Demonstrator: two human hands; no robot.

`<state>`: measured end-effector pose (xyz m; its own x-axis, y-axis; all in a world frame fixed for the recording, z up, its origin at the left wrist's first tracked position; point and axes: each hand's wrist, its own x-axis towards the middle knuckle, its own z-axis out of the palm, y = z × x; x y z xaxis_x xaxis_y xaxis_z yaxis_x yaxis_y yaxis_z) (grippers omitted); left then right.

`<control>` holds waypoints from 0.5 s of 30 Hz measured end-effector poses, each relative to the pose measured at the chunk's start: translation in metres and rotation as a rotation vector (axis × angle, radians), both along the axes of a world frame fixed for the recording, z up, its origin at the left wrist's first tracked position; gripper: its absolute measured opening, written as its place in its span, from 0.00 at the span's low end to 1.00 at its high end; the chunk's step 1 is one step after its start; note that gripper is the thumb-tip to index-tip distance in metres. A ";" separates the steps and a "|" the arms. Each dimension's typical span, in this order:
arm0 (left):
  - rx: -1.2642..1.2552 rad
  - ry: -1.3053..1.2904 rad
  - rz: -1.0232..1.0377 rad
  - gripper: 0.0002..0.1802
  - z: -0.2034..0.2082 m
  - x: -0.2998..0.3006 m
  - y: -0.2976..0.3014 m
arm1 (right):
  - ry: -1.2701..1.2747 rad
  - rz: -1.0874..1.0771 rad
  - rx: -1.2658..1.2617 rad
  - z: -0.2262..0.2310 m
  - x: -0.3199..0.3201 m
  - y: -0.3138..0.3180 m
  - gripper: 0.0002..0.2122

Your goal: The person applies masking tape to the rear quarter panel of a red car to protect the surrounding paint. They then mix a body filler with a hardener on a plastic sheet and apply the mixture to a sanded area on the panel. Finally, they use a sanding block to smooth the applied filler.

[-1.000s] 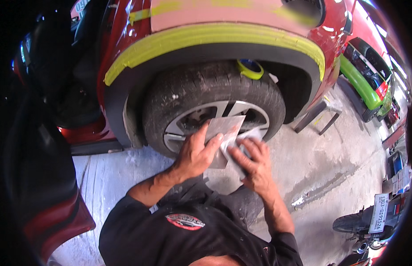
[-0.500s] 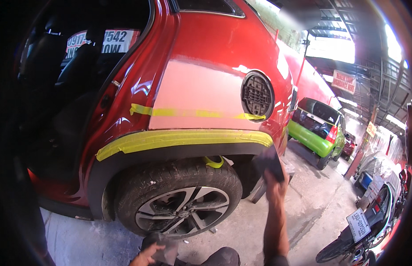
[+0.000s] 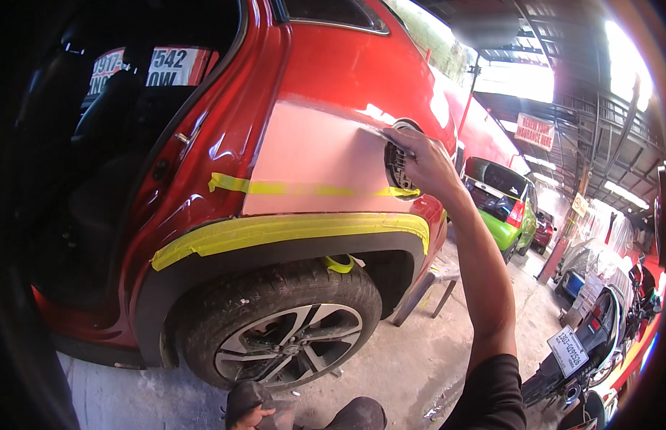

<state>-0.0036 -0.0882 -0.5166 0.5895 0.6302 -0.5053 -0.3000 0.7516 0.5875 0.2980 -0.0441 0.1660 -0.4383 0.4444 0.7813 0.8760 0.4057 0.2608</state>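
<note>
My right hand [image 3: 427, 163] is closed on a thin, dark flat piece [image 3: 396, 135], seen nearly edge-on, against the red rear side of a car [image 3: 333, 61]. It is next to the round fuel filler recess [image 3: 399, 166], which it partly covers. Left of it lies a matte pink patch [image 3: 311, 154], with a strip of yellow tape [image 3: 275, 188] across its lower part. My left hand [image 3: 251, 417] is low at the bottom edge by my knee, its fingers closed on a greyish flat sheet [image 3: 281, 414]. Exactly what kind either piece is cannot be made out.
Wide yellow masking tape [image 3: 297, 228] lines the black wheel arch above the tyre [image 3: 275, 287]. A yellow tape roll [image 3: 340, 264] rests on the tyre. Behind the wheel stands a low bench [image 3: 433, 279]. A green car [image 3: 497, 201] and a motorcycle [image 3: 583, 351] are farther right.
My right hand has risen from beside the rear of the wheel arch to the fuel filler recess, with the flat piece in it. My left hand stays low by my knee.
</note>
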 end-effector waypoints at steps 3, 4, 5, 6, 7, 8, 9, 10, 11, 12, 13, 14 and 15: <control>0.012 0.017 0.002 0.32 0.012 -0.002 0.002 | -0.027 0.051 0.061 -0.004 0.003 0.017 0.24; 0.012 0.022 -0.009 0.32 0.015 0.000 0.002 | -0.037 0.053 0.084 -0.005 0.005 0.019 0.24; 0.015 0.032 -0.008 0.32 0.020 0.000 0.002 | -0.043 0.063 0.109 -0.006 0.003 0.023 0.23; 0.018 0.038 -0.008 0.32 0.023 0.000 0.003 | -0.050 0.073 0.135 -0.007 0.003 0.026 0.23; 0.018 0.040 -0.011 0.32 0.023 0.001 0.001 | -0.058 0.066 0.155 -0.007 0.005 0.029 0.23; 0.014 0.053 -0.019 0.32 0.025 0.001 -0.002 | -0.065 0.059 0.168 -0.010 0.006 0.034 0.23; 0.013 0.061 -0.029 0.32 0.025 0.002 -0.004 | -0.072 0.049 0.181 -0.012 0.007 0.036 0.23; 0.011 0.071 -0.040 0.32 0.026 0.004 -0.006 | -0.073 0.032 0.159 -0.011 0.008 0.037 0.23; 0.006 0.097 -0.048 0.32 0.027 0.005 -0.010 | -0.068 0.020 0.134 -0.008 0.005 0.035 0.23; 0.001 0.134 -0.059 0.32 0.030 0.005 -0.015 | -0.064 0.007 0.110 -0.007 0.004 0.034 0.23; -0.001 0.173 -0.075 0.32 0.030 0.006 -0.020 | -0.085 -0.003 0.109 -0.009 0.005 0.034 0.25; -0.003 0.189 -0.080 0.32 0.029 0.006 -0.023 | -0.087 -0.013 0.131 -0.016 0.007 0.038 0.26; -0.002 0.200 -0.084 0.32 0.028 0.007 -0.026 | -0.090 -0.024 0.153 -0.028 0.009 0.039 0.27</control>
